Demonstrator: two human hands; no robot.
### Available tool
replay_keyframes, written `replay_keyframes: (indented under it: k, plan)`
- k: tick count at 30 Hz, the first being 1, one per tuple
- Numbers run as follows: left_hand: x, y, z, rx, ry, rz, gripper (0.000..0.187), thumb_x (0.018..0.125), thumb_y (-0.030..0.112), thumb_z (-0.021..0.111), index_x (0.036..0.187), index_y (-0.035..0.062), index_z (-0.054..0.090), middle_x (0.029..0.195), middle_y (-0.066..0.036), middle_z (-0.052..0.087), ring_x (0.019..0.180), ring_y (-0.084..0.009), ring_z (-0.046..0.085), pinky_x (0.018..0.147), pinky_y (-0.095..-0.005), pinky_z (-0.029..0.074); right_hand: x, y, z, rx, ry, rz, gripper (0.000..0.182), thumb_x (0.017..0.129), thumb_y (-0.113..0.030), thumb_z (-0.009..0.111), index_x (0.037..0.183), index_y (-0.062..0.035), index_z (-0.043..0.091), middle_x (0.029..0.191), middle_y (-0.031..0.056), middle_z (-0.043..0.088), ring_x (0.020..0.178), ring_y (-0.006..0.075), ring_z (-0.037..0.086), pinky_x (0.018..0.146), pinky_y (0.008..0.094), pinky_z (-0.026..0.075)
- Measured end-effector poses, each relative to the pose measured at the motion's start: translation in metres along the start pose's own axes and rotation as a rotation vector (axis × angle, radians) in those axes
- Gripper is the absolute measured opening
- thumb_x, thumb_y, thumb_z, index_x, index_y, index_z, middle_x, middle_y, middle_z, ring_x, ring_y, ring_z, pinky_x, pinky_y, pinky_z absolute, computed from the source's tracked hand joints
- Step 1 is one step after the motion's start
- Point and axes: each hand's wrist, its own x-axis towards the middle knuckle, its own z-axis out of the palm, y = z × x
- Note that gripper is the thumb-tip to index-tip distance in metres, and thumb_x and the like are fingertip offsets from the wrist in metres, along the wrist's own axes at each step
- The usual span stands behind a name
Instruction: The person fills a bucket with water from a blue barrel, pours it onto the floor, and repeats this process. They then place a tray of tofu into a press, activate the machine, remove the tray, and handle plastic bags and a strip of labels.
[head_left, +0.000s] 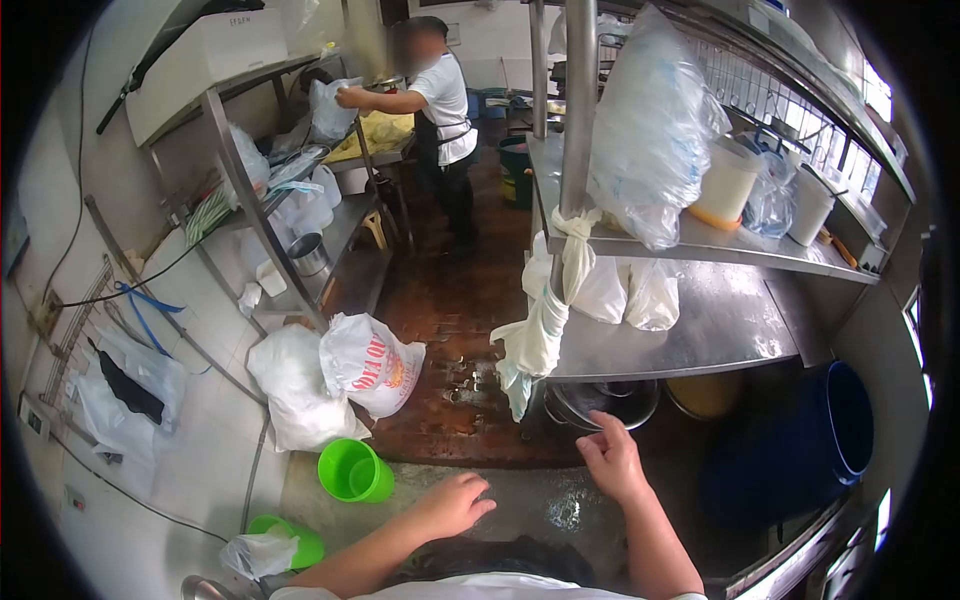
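My left hand [455,506] is over the wet floor in front of my body, fingers loosely bent and thumb apart, with nothing seen in it. Farther right, my right hand [613,462] reaches forward with its fingers apart, also holding nothing. Just beyond its fingertips in the view is a large metal basin [603,402] under the steel table. A bright green bucket [355,472] stands on the floor to the left of my left hand.
White sacks [372,365] stand at left, near a second green bucket [300,540] with a plastic bag. A blue barrel [790,450] is at right. The steel table [690,320] has bags and a knotted cloth [535,340] hanging beside it. A person [440,110] stands at the far shelf.
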Motion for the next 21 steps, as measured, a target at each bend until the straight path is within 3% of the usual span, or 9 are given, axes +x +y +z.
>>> replay_keyframes:
  k: [5,7,11,17,21]
  plan:
    - [0.017,-0.019,-0.002,0.001,-0.09,-0.025,0.039,0.1,0.032,0.07,0.118,-0.0021,0.068,0.122,-0.023,0.068,0.113,-0.0419,0.066,0.097,-0.0481,0.054,0.049,0.008,-0.011,-0.001,0.111,-0.076,0.06,0.093,-0.007,0.077,0.147,0.0044,0.052,0.136,0.0201,0.061,0.099,0.0229,0.069,0.087,0.0352,0.059]
    - [0.024,-0.034,-0.003,0.0,-0.111,-0.004,0.039,0.1,0.033,0.07,0.118,-0.0019,0.068,0.121,-0.022,0.068,0.112,-0.0419,0.066,0.097,-0.0482,0.054,0.066,-0.008,-0.019,-0.03,0.157,-0.009,0.062,0.093,-0.007,0.077,0.148,0.0036,0.051,0.139,0.0193,0.059,0.103,0.0234,0.067,0.087,0.0347,0.058]
    - [0.039,-0.053,-0.019,-0.013,-0.095,0.047,0.038,0.1,0.033,0.069,0.117,-0.0012,0.069,0.12,-0.021,0.068,0.112,-0.0415,0.066,0.096,-0.0483,0.054,0.122,-0.024,-0.046,0.001,0.351,-0.206,0.08,0.091,-0.005,0.079,0.16,-0.0013,0.037,0.151,0.017,0.051,0.126,0.0283,0.059,0.1,0.0417,0.053]
    - [0.049,-0.064,-0.049,0.057,-0.094,0.024,0.039,0.1,0.035,0.069,0.117,0.0002,0.069,0.12,-0.02,0.068,0.112,-0.0403,0.067,0.095,-0.0474,0.055,0.211,-0.096,-0.114,-0.006,0.727,-0.476,0.095,0.096,-0.03,0.081,0.167,-0.0039,0.023,0.163,0.0209,0.036,0.147,0.0342,0.043,0.116,0.0465,0.043]
    - [0.048,-0.077,-0.045,0.028,-0.137,0.036,0.036,0.099,0.034,0.069,0.11,0.0003,0.069,0.115,-0.023,0.068,0.108,-0.0434,0.066,0.092,-0.0508,0.054,0.256,-0.127,-0.124,0.11,0.761,-0.462,0.101,0.095,-0.033,0.08,0.167,0.0003,0.017,0.164,0.024,0.033,0.15,0.0353,0.038,0.119,0.0471,0.039]
